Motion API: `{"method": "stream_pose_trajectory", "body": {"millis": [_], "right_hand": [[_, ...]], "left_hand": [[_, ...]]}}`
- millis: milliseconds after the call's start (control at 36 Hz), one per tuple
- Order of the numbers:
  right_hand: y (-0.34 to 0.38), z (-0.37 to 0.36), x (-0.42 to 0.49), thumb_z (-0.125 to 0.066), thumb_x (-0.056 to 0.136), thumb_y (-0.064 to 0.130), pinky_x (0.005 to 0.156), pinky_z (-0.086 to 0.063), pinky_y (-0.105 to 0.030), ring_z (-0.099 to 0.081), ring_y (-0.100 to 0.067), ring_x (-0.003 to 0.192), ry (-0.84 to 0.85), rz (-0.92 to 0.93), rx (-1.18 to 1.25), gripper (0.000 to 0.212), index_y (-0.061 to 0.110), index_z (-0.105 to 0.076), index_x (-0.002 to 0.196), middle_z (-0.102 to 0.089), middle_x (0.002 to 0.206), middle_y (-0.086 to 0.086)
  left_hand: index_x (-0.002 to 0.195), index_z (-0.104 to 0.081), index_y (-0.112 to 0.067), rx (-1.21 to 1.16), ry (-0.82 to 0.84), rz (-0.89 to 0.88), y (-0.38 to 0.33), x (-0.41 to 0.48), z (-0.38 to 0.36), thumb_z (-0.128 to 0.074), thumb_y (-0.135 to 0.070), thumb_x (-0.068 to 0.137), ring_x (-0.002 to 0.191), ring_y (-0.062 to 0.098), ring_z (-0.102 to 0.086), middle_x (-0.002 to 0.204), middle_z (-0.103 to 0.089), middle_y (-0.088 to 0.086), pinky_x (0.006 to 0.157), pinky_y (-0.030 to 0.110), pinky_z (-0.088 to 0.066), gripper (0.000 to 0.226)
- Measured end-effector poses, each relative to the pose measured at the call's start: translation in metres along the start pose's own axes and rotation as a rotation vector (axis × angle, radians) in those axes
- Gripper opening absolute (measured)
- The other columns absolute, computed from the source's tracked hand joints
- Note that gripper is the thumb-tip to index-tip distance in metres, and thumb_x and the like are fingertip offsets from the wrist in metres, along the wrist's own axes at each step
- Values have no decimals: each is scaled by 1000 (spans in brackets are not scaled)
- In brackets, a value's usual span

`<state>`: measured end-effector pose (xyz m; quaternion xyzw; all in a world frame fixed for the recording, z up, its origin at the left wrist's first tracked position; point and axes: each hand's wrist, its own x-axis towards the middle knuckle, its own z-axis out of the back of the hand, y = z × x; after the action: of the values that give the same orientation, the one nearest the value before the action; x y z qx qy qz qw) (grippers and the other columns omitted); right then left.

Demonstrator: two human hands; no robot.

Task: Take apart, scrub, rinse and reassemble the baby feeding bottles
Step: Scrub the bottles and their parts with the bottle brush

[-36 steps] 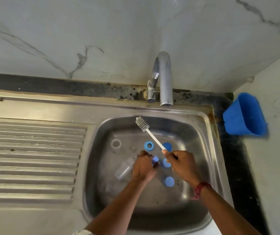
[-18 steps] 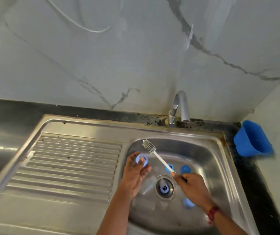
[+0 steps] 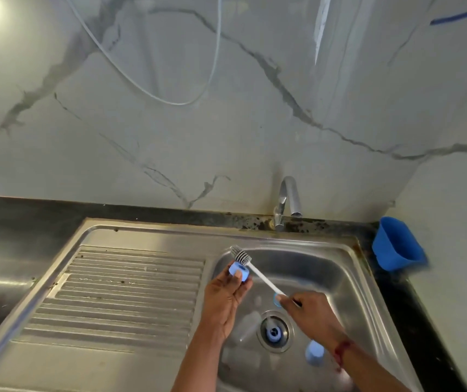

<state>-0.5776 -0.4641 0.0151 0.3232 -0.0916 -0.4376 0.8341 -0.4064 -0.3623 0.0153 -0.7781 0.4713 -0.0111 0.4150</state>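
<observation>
My left hand (image 3: 226,298) holds a blue bottle ring (image 3: 239,272) at its fingertips, above the left edge of the steel sink basin (image 3: 348,281). My right hand (image 3: 308,312) grips the white handle of a bottle brush (image 3: 257,274); its grey bristle head (image 3: 240,254) lies just behind the ring. In the basin lie a clear bottle (image 3: 248,325), a blue ring (image 3: 273,333) on the drain, a blue cap (image 3: 314,352) at the right and another blue ring (image 3: 276,299) partly hidden by my right hand.
A ribbed steel draining board (image 3: 119,295) lies left of the basin. The tap (image 3: 289,202) stands behind the basin, with no water running. A blue cup-shaped holder (image 3: 396,244) hangs on the right wall. Dark counter surrounds the sink.
The camera has tilted up, showing more wall. My left hand has lifted the blue ring out of the basin, and the brush head now lies close behind it.
</observation>
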Motion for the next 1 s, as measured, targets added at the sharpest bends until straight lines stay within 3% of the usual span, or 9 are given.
{"method": "stream_pose_trajectory", "body": {"millis": [194,250,417,528,667,722,806,944,1000], "right_hand": [[3,13,-1,-60,91,55,47,-29,-21,-36,-12,42,37,10,-63,53,30,-51,45,-41,39,10],[0,17,-2,-60,91,54,46,-31,-19,-37,-11,41,41,8,-69,62,19,-43,42,-42,38,10],[-4,21,1,-61,91,52,46,-30,-21,-32,-12,42,45,13,-86,62,19,-35,46,-33,44,1],[0,17,6,-61,90,54,47,-29,-23,-31,-11,42,17,13,-72,63,19,-32,46,-31,42,3],[-1,13,0,-61,91,53,48,-29,-21,-35,-11,42,31,19,-57,64,19,-35,43,-35,40,4],[-3,10,-5,-62,91,49,47,-30,-18,-39,-9,40,57,3,-8,62,22,-43,38,-38,37,8],[-7,8,-9,-63,91,49,46,-29,-19,-35,-12,40,57,3,2,62,20,-37,42,-34,41,4],[-9,8,-12,-62,91,50,45,-28,-20,-31,-12,40,61,-11,23,61,19,-37,46,-34,44,4],[-6,10,-13,-62,92,49,45,-28,-18,-34,-11,39,52,-13,30,63,20,-38,41,-35,39,6]], "left_hand": [[107,-66,-4,-5,-97,-133,-6,10,-1,-55,5,94,80,17,-74,89,-77,7,78,31,-59,19],[109,-66,-4,15,-112,-148,-5,11,2,-57,1,93,81,18,-74,90,-77,7,79,32,-59,19],[113,-68,-5,128,-78,-130,1,13,4,-63,-2,91,90,22,-72,102,-75,14,80,32,-61,23],[105,-72,-10,200,-20,-118,6,7,-3,-64,-2,90,91,19,-71,99,-76,9,85,35,-60,19],[106,-70,-6,97,-110,-108,0,9,0,-63,-2,91,89,25,-72,102,-75,15,72,29,-61,17],[108,-69,-4,71,-122,-108,-2,10,4,-64,-3,89,89,25,-73,100,-75,14,72,30,-62,20],[111,-68,-2,47,-113,-104,-1,9,6,-67,-11,83,93,26,-73,104,-74,16,75,32,-62,29],[117,-64,2,-1,-132,-75,5,9,5,-58,-8,95,101,30,-68,111,-71,20,76,32,-62,25],[114,-65,1,36,-122,-53,9,8,1,-60,-8,93,94,28,-69,106,-72,19,71,30,-62,23]]}}
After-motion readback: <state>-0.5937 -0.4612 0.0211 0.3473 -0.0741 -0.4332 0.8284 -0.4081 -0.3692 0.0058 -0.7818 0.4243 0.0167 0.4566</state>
